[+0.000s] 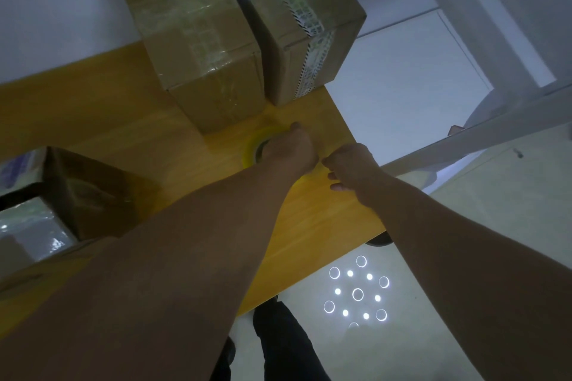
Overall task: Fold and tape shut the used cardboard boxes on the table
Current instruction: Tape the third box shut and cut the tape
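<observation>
Now, the left hand [291,148] grips a round yellow tape roll [253,147] on the wooden counter [123,120]. The right hand [353,164] pinches its edge.

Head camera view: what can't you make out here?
All in the head view:
- tape roll: mostly hidden under the left hand holding it.
- right hand: whether it pinches a tape end, too dim and small.
- open box: cut off by the left edge.
</observation>
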